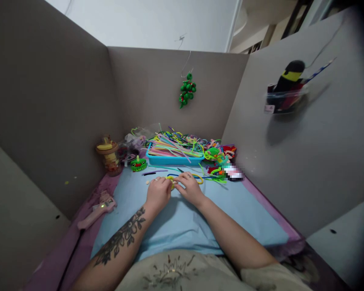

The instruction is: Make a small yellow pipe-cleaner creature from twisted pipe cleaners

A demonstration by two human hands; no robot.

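Note:
My left hand [159, 191] and my right hand [189, 189] meet over the blue table cover. Both are closed, fingertips together, on a small yellow piece [172, 182] that looks like coiled pipe cleaner; the fingers hide much of it. Just behind my right hand lies a yellow loop [201, 180], perhaps a scissors handle, with blue and dark parts beside it. A small pale disc [147, 182] rests left of my left hand. Short purple and black pipe cleaner pieces [154, 172] lie a little farther back.
A blue tray [176, 161] heaped with pastel pipe cleaners stands at the back. Green figures [138, 163] flank it. At left are a jar [109, 155] and a pink glue gun [98, 210] with its cord. A phone [234, 173] lies right. Grey panels [157, 81] enclose the table.

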